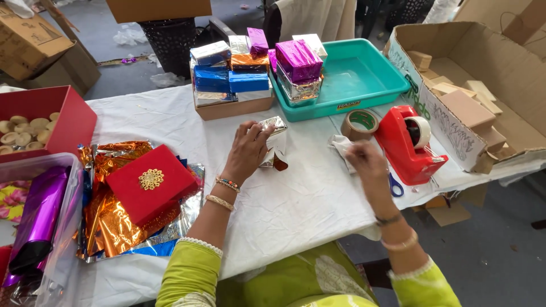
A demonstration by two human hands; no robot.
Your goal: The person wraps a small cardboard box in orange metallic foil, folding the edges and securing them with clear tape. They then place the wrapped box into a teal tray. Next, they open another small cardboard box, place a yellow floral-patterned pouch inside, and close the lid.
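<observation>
White-clothed table [296, 199], centre. Open cardboard carton [455, 128] of plain boxes at 2 o'clock. Teal tray [364, 77] at 12 o'clock, purple-wrapped box [298, 59] on its left edge. Red tape dispenser [405, 145] at 3 o'clock, brown tape roll [360, 124] just beside. Left hand [245, 152] clamped on silver-foil-wrapped box [275, 142], centre. Right hand [364, 164] with fingers pinched together near the dispenser; contents cannot be told.

Bare worktop [284, 199] lies open between the hands and along its near edge; foil [114, 222] blocks the left, dispenser [406, 142] the right, boxes [230, 85] the far edge
</observation>
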